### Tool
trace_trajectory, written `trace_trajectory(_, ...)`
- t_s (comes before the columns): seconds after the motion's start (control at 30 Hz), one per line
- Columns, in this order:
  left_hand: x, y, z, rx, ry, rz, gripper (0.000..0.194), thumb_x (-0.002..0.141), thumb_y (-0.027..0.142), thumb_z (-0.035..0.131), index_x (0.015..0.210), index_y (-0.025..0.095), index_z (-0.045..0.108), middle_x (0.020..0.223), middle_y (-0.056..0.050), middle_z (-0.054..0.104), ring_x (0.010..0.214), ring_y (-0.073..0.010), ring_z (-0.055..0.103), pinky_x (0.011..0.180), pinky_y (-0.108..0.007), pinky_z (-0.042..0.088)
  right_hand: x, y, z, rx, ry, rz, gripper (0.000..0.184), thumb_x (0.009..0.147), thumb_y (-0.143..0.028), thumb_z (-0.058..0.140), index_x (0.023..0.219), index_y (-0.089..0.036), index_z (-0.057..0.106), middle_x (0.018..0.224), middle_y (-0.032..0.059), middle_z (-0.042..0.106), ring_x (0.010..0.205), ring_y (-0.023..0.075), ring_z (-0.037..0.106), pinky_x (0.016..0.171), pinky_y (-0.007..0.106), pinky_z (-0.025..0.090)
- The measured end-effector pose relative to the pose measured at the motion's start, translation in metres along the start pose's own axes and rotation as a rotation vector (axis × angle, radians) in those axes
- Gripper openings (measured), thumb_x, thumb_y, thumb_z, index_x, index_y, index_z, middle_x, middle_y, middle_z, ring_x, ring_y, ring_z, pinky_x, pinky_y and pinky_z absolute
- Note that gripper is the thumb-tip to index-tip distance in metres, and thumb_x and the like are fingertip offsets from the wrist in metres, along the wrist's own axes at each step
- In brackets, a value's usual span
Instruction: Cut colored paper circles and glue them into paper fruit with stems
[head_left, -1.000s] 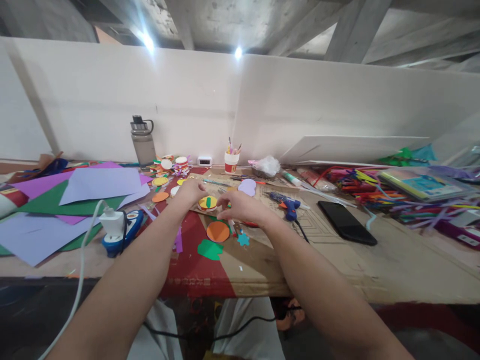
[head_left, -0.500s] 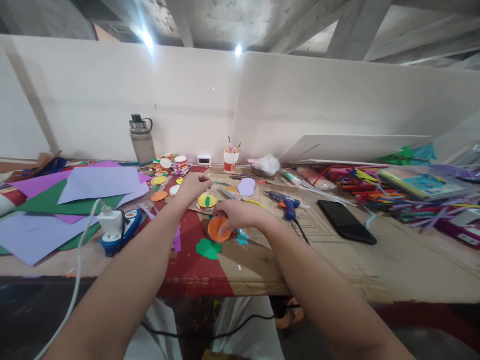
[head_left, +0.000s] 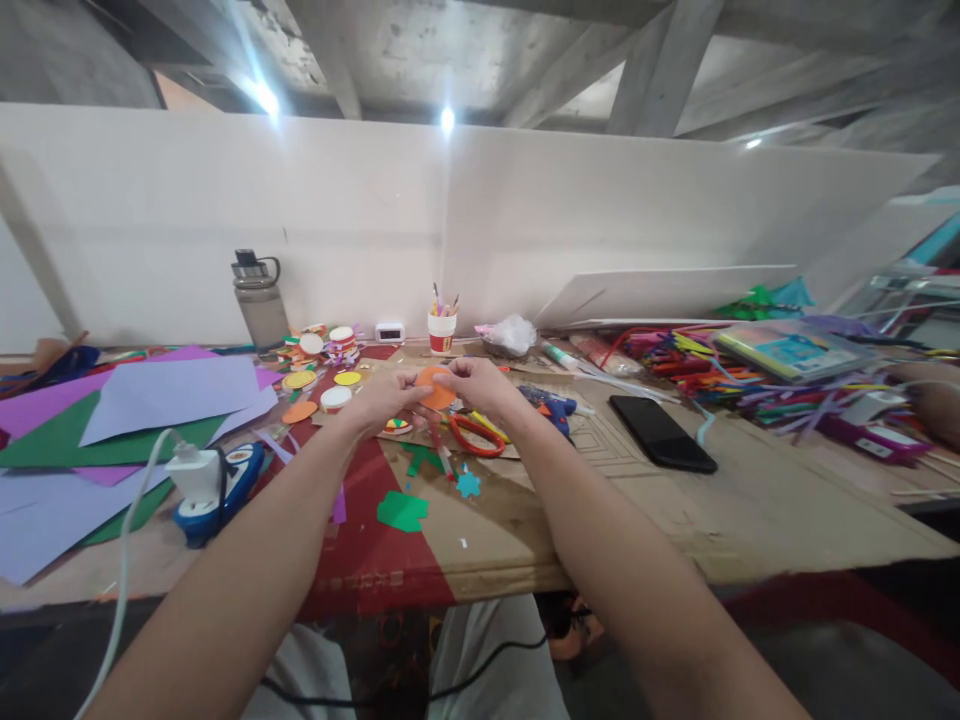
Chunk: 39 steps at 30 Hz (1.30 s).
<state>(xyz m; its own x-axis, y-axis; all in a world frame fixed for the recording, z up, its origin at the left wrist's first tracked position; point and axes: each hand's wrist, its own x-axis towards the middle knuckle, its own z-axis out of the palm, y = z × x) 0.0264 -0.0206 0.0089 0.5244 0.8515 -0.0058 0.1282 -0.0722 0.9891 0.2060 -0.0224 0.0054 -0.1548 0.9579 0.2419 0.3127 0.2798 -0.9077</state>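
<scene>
An orange paper disc (head_left: 435,387) is held up over the table between both hands. My left hand (head_left: 390,398) pinches its left edge, and my right hand (head_left: 478,386) grips the right edge with thumb and fingers. Below them lie orange-handled scissors (head_left: 478,436), partly hidden by the right hand. A small layered paper piece (head_left: 398,425) peeks out under my left wrist. Closer to me are a green paper scrap (head_left: 403,511) and a blue paper flower shape (head_left: 469,484). Another orange disc (head_left: 299,412) and a white round piece (head_left: 335,399) rest to the left.
Coloured paper sheets (head_left: 165,390) and a blue power strip (head_left: 225,490) lie at left. A bottle (head_left: 259,308) and a cup of brushes (head_left: 442,332) stand at the back. On the right are a blue glue gun (head_left: 551,408), a phone (head_left: 661,433) and another person's hand (head_left: 934,400).
My right hand has lifted the orange disc up from near the table front, and my left hand has come in to hold it too. The scissors' handles now show. The view has shifted right.
</scene>
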Motion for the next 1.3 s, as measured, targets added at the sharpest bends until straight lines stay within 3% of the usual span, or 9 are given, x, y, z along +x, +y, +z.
trace_trajectory(0.13, 0.003, 0.000, -0.001, -0.092, 0.154, 0.042, 0.036, 0.072, 0.035, 0.071, 0.100, 0.014, 0.066, 0.092, -0.010, 0.072, 0.068, -0.0178, 0.069, 0.051, -0.021, 0.049, 0.008, 0.003, -0.003, 0.046, 0.151, -0.030, 0.036, 0.081, -0.052, 0.050, 0.073, -0.018, 0.057, 0.058, -0.0040, 0.049, 0.050, 0.0093, 0.041, 0.049, 0.022, 0.033)
trace_trajectory(0.27, 0.006, -0.001, -0.005, -0.165, 0.307, 0.071, 0.036, 0.071, 0.028, 0.071, 0.103, 0.013, 0.064, 0.087, -0.009, 0.072, 0.065, -0.0160, 0.069, 0.048, -0.019, 0.046, 0.013, 0.007, -0.009, -0.092, 0.299, -0.117, 0.027, 0.082, -0.043, 0.052, 0.072, -0.017, 0.057, 0.064, -0.0025, 0.054, 0.059, 0.0111, 0.047, 0.059, 0.024, 0.038)
trace_trajectory(0.4, 0.010, -0.003, -0.006, -0.205, 0.393, 0.084, 0.031, 0.068, 0.027, 0.071, 0.095, 0.013, 0.064, 0.085, -0.007, 0.072, 0.068, -0.0154, 0.068, 0.049, -0.019, 0.046, 0.009, 0.009, -0.007, -0.255, 0.320, -0.153, 0.018, 0.081, -0.031, 0.052, 0.075, -0.016, 0.061, 0.074, 0.0004, 0.062, 0.068, 0.0126, 0.053, 0.070, 0.025, 0.040)
trace_trajectory(0.53, 0.010, -0.006, -0.005, -0.181, 0.460, 0.084, 0.028, 0.065, 0.029, 0.074, 0.086, 0.013, 0.065, 0.078, -0.005, 0.070, 0.062, -0.0125, 0.064, 0.052, -0.021, 0.050, 0.009, 0.015, 0.000, -0.330, 0.308, -0.109, 0.019, 0.081, -0.030, 0.050, 0.081, -0.016, 0.063, 0.079, 0.0020, 0.065, 0.072, 0.0133, 0.056, 0.071, 0.025, 0.042)
trace_trajectory(0.67, 0.009, -0.007, -0.004, -0.189, 0.433, 0.069, 0.026, 0.065, 0.028, 0.073, 0.085, 0.013, 0.064, 0.078, -0.004, 0.069, 0.063, -0.0130, 0.064, 0.052, -0.021, 0.050, 0.016, 0.020, -0.004, -0.390, 0.311, -0.068, 0.023, 0.082, -0.029, 0.047, 0.086, -0.014, 0.064, 0.080, 0.0034, 0.067, 0.072, 0.0142, 0.059, 0.069, 0.026, 0.044)
trace_trajectory(0.8, 0.010, -0.008, -0.005, -0.251, 0.429, 0.045, 0.021, 0.067, 0.024, 0.069, 0.084, 0.015, 0.061, 0.075, -0.004, 0.068, 0.064, -0.0154, 0.066, 0.050, -0.022, 0.049, 0.014, 0.015, -0.031, -0.508, 0.339, -0.002, 0.025, 0.084, -0.028, 0.045, 0.092, -0.014, 0.065, 0.086, 0.0058, 0.068, 0.078, 0.0156, 0.061, 0.071, 0.026, 0.045)
trace_trajectory(1.0, 0.009, -0.009, -0.006, -0.247, 0.441, -0.046, 0.014, 0.070, 0.014, 0.054, 0.083, 0.016, 0.058, 0.075, -0.007, 0.069, 0.065, -0.0190, 0.068, 0.048, -0.024, 0.050, -0.027, 0.023, -0.079, -0.742, 0.381, 0.137, 0.019, 0.077, -0.022, 0.058, 0.092, -0.011, 0.064, 0.100, 0.0187, 0.066, 0.100, 0.0273, 0.059, 0.084, 0.035, 0.042)
trace_trajectory(1.07, 0.009, -0.010, -0.004, -0.241, 0.441, -0.059, 0.016, 0.069, 0.012, 0.052, 0.083, 0.017, 0.058, 0.076, -0.007, 0.069, 0.065, -0.0203, 0.068, 0.049, -0.025, 0.051, -0.041, 0.034, -0.087, -0.768, 0.383, 0.202, 0.022, 0.072, -0.024, 0.065, 0.090, -0.011, 0.065, 0.097, 0.0215, 0.067, 0.097, 0.0310, 0.061, 0.080, 0.037, 0.043)
trace_trajectory(1.3, 0.009, -0.015, -0.002, -0.194, 0.415, -0.015, 0.020, 0.064, 0.008, 0.054, 0.081, 0.019, 0.056, 0.081, -0.008, 0.070, 0.070, -0.0217, 0.069, 0.052, -0.026, 0.052, -0.047, 0.070, -0.099, -0.607, 0.385, 0.285, 0.013, 0.054, -0.020, 0.075, 0.064, -0.020, 0.066, 0.072, 0.0086, 0.068, 0.076, 0.0261, 0.063, 0.068, 0.033, 0.046)
